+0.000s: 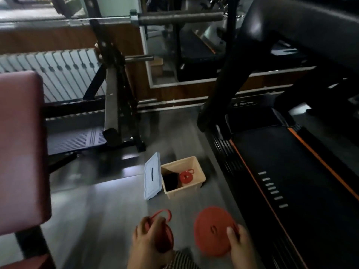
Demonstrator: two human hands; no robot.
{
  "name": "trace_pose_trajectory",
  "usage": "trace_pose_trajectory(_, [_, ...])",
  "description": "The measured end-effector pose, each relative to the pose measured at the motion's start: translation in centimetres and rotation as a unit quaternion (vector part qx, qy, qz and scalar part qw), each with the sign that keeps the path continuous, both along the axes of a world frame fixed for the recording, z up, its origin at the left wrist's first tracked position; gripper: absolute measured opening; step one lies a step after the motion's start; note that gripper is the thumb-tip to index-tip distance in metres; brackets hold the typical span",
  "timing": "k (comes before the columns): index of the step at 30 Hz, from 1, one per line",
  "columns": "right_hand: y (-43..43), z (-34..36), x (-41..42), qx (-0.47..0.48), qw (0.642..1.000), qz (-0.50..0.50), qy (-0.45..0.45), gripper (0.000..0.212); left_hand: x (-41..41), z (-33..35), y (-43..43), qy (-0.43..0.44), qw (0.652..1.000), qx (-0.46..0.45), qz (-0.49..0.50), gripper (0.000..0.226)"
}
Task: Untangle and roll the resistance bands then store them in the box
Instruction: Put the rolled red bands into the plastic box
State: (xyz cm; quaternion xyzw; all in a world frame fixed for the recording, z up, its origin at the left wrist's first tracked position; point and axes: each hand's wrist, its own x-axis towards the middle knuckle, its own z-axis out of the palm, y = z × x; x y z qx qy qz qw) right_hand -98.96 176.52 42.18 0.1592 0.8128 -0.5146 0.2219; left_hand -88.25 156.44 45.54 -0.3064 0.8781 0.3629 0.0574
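head view, blur: whole frame is dim and smeared, and small things have soft edges.
cut off: both my forearms leave the bottom edge, so only hands and wrists show.
hidden, left: my fingers cover the middle of the loose red rubber band point(162, 218). I can't count its loops or see any knot.
hidden, right: only my thumb shows on the flat red coiled band disc point(212, 229); the other fingers are behind it.
hidden, box: there's a dark mass in the left half of the open beige plastic box point(183, 191). Can't tell what it is.
lid: pale blue plastic lid point(152, 176) sits against the box's left side. Leaning or lying flat, can't tell.
left hand point(148, 237): curled round the loose band, with one loop sticking out above the knuckles toward the box.
right hand point(240, 244): pinching the disc's right edge, thumb on the front face, disc face turned toward me.
bands vs hands: loose band is in my left hand and the disc in my right. The two are apart, with grey floor point(108, 210) between them.
stored: small red rolled band point(186, 177) is inside the box, right half, with a thin loop poking out at its top.
box vs hands: on the floor beyond both hands, roughly between them, touching neither.
right side: black treadmill with an orange stripe point(281, 171), just beside the box.
left side: maroon padded bench point(21, 152), cut by the frame edge.
behind: black steel rack point(120, 94), white ribbed radiator point(58, 72).
bottom edge: striped fabric point(181, 261) between my hands, mostly cut off.
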Motion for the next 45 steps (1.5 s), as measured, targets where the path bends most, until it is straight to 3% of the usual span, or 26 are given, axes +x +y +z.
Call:
trace_pose_trajectory(6, [-5.7, -3.5, -9.9, -0.021, 0.998, 0.018, -0.059, 0.052, -9.7, -2.3, -3.7, -0.053, 0.998, 0.013, 0.025, 0.089])
trace_pose_trajectory(10, [-7.5, -9.3, -17.2, 0.022, 0.998, 0.022, -0.057, 0.103, -17.3, -4.4, -6.2, -0.071, 0.997, 0.024, -0.001, 0.087])
trace_pose_trajectory(11, [-8.2, -9.3, -18.9, 0.022, 0.997, 0.019, -0.065, 0.091, -19.1, -5.4, -6.8, -0.080, 0.996, 0.029, -0.012, 0.087])
trace_pose_trajectory(13, [-9.7, -7.3, -22.3, 0.024, 0.997, 0.021, -0.073, 0.047, -22.5, -7.5, -7.8, -0.096, 0.995, 0.021, -0.025, 0.088])
trace_pose_trajectory(15, [-10.1, -8.5, -25.6, 0.027, 0.997, 0.007, -0.075, 0.036, -25.6, -9.6, -8.5, -0.108, 0.994, 0.020, -0.026, 0.086])
trace_pose_trajectory(21, [-11.7, -15.9, -33.5, 0.062, 0.993, 0.048, -0.089, 0.030, -33.2, -16.2, -8.9, -0.159, 0.987, 0.025, -0.012, 0.085])
trace_pose_trajectory(25, [-12.4, -25.1, -36.3, 0.096, 0.988, 0.069, -0.103, 0.061, -35.8, -22.5, -9.6, -0.190, 0.980, 0.049, 0.024, 0.083])
trace_pose_trajectory(28, [-15.4, -28.2, -37.8, 0.085, 0.988, 0.061, -0.117, 0.036, -37.1, -27.6, -10.4, -0.197, 0.977, 0.061, 0.047, 0.082])
trace_pose_trajectory(34, [-19.4, -39.6, -39.8, 0.091, 0.986, 0.058, -0.123, 0.010, -39.8, -38.2, -13.4, -0.209, 0.972, 0.081, 0.067, 0.077])
trace_pose_trajectory(38, [-22.3, -46.2, -41.7, 0.111, 0.986, 0.068, -0.101, 0.046, -41.6, -44.7, -14.7, -0.219, 0.971, 0.081, 0.055, 0.083])
trace_pose_trajectory(40, [-23.1, -50.4, -42.6, 0.137, 0.983, 0.075, -0.097, 0.046, -42.5, -47.9, -15.1, -0.225, 0.969, 0.086, 0.053, 0.084])
trace_pose_trajectory(45, [-25.1, -60.3, -44.6, 0.068, 0.987, 0.028, -0.144, 0.040, -44.7, -55.4, -15.7, -0.241, 0.968, 0.073, -0.002, 0.083])
